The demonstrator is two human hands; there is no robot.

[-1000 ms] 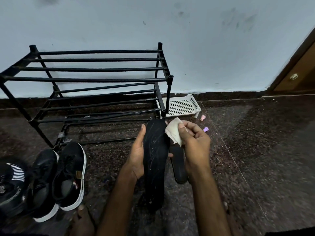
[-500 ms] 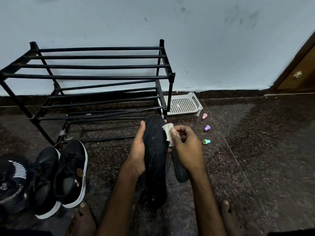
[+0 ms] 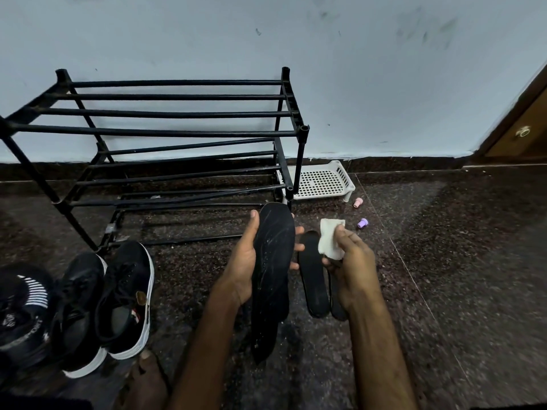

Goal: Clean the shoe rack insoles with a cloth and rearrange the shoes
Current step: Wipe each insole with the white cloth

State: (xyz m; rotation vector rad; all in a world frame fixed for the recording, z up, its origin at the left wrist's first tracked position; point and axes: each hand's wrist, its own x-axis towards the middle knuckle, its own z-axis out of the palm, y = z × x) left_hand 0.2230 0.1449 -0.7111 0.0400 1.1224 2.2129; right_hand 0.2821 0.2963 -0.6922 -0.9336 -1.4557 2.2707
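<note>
Insole (image 3: pixel 273 276) in left fingers (image 3: pixel 298 247), possibly dusty

The insole (image 3: pixel 273 279) hides most of the left hand's (image 3: pixel 239 270) fingers behind the grip; only tips show. Right of the grip, the right hand (image 3: pixel 352 267) covers most of 1 floor insole (image 3: pixel 336 306). Far left, a shoe (image 3: pixel 20 315) is cut off.
</note>
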